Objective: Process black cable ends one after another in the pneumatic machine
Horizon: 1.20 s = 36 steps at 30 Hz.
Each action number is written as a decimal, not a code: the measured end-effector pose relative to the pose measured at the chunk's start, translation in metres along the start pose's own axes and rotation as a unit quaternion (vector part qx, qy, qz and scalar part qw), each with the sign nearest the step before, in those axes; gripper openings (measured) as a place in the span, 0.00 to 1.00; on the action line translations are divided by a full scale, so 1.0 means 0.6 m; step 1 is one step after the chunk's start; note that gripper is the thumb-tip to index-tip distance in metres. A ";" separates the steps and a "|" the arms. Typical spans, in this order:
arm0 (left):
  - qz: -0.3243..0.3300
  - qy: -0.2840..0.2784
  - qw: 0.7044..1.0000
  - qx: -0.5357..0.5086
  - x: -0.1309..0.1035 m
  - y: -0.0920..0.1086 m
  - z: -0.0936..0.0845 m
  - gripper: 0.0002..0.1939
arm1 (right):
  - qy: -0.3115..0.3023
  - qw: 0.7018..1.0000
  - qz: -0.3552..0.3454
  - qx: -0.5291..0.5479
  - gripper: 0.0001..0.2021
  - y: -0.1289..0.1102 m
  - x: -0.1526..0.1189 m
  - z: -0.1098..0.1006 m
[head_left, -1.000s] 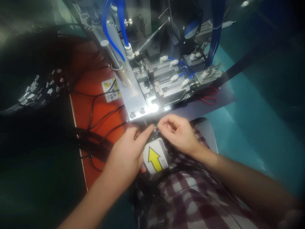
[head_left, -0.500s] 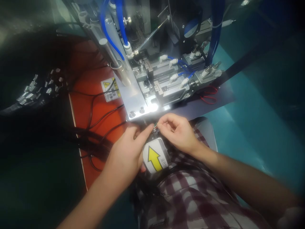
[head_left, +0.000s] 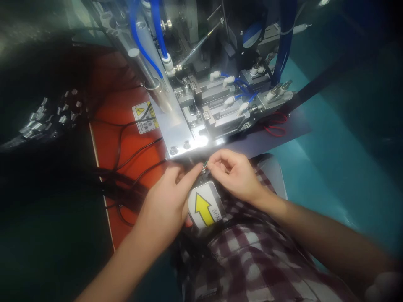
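Observation:
Several thin coloured wires [head_left: 205, 164], green and reddish strands among them, lie between my fingertips just in front of the metal plate. My right hand [head_left: 233, 172] pinches them between thumb and forefinger, its other fingers curled. From the other side, my left hand [head_left: 168, 197] reaches one digit to the same wires and presses at their end. Its remaining fingers go out of sight behind a small fixture, so what they touch is hidden. Just below the wires sits a white label [head_left: 192, 218] with a yellow arrow.
A bench machine [head_left: 220, 113] with blue air hoses [head_left: 159, 33] and white fittings stands ahead. Black cables [head_left: 119, 142] cross the orange-red mat [head_left: 103, 147] at left. Beside it hangs a bunch of shiny metal-ended pieces [head_left: 39, 119]. Red wire [head_left: 275, 128] lies at right.
Both hands stay at the wires in nearly the same pose. The green strand shows slightly more above the fingertips. The view has shifted a touch.

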<state>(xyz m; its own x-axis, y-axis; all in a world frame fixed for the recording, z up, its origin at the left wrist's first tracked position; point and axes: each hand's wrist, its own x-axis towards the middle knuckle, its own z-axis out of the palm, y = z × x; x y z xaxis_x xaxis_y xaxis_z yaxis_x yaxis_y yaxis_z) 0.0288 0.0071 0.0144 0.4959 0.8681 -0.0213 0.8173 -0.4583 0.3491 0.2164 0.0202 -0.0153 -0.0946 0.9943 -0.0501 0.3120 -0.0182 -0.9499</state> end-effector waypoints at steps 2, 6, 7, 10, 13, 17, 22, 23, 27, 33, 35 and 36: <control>0.004 0.001 1.000 0.001 0.000 0.000 0.000 0.26 | 0.001 1.000 0.002 -0.004 0.03 -0.001 0.000 0.000; 0.009 0.011 1.000 -0.003 -0.002 -0.001 0.000 0.26 | -0.002 1.000 0.011 -0.011 0.04 -0.005 0.002 -0.001; 0.012 0.014 1.000 -0.004 -0.003 -0.002 0.000 0.26 | -0.004 1.000 0.013 -0.010 0.04 -0.005 0.002 -0.001; 0.024 0.024 0.999 -0.001 -0.003 -0.004 0.001 0.26 | -0.010 1.000 0.021 0.001 0.04 -0.008 0.004 -0.002; 0.026 0.019 0.999 0.011 -0.003 -0.003 -0.001 0.26 | -0.010 1.000 0.027 0.008 0.04 -0.009 0.005 -0.003; 0.024 -0.001 0.999 0.027 -0.002 0.001 -0.004 0.25 | -0.012 1.000 0.028 0.010 0.04 -0.010 0.005 -0.003; 0.022 -0.001 0.999 0.039 -0.001 0.004 -0.006 0.25 | -0.014 0.999 0.032 0.011 0.04 -0.009 0.005 -0.002; 0.021 -0.002 0.999 0.039 -0.001 0.004 -0.006 0.24 | -0.015 0.999 0.032 0.007 0.04 -0.009 0.005 -0.002; 0.024 0.001 0.999 0.035 0.000 0.004 -0.005 0.24 | -0.008 0.999 0.008 -0.041 0.05 -0.010 0.004 -0.002; 0.019 -0.005 0.999 0.036 0.001 0.004 -0.004 0.25 | 0.018 0.991 -0.060 -0.118 0.06 -0.011 0.000 0.000; 0.017 -0.012 0.999 0.034 0.002 0.004 -0.006 0.26 | 0.014 0.994 -0.040 -0.103 0.05 -0.010 0.000 0.000; 0.017 -0.015 0.999 0.032 0.002 0.005 -0.006 0.26 | 0.005 0.997 -0.019 -0.081 0.05 -0.010 0.001 0.000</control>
<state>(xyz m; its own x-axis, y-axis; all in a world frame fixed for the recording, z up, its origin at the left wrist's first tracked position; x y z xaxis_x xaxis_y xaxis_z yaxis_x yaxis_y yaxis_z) 0.0308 0.0076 0.0190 0.5309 0.8466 -0.0385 0.8166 -0.4989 0.2901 0.2145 0.0207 -0.0098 -0.0997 0.9950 -0.0115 0.4574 0.0355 -0.8885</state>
